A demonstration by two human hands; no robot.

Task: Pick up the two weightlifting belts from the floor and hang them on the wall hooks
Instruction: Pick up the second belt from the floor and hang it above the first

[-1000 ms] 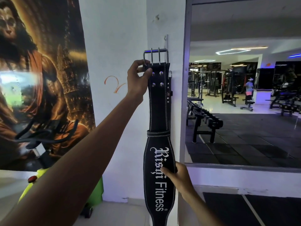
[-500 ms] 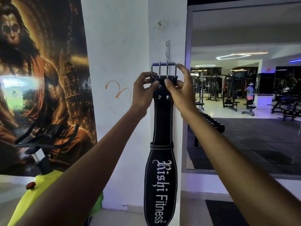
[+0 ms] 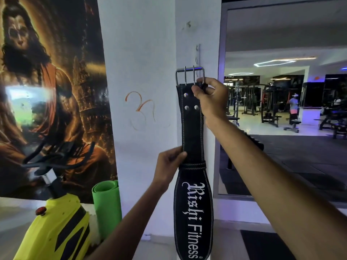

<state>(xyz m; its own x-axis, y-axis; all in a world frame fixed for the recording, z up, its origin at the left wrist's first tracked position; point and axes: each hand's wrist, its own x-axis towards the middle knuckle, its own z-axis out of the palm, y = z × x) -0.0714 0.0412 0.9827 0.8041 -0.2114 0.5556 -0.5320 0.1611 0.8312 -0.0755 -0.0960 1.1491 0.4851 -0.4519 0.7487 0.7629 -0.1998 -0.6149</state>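
Observation:
A black weightlifting belt [image 3: 193, 132] with white "Rishi Fitness" lettering hangs straight down against the white pillar. Its steel double-prong buckle [image 3: 189, 74] is at the top, right by a thin metal wall hook strip [image 3: 197, 55]. My right hand [image 3: 210, 98] grips the belt's top right edge just under the buckle. My left hand [image 3: 169, 166] pinches the belt's left edge lower down, just above the stitched keeper loop. I cannot tell whether the buckle sits on the hook. A second belt is hidden or out of view.
A yellow and black exercise bike [image 3: 54, 222] and a rolled green mat [image 3: 107, 207] stand at the lower left below a large wall poster [image 3: 48, 91]. To the right a big mirror [image 3: 285, 109] reflects gym machines and a person.
My left hand has let go of the buckle end and dropped to the belt's middle. My right hand stays at the top. The buckle now sits closer under the hook strip.

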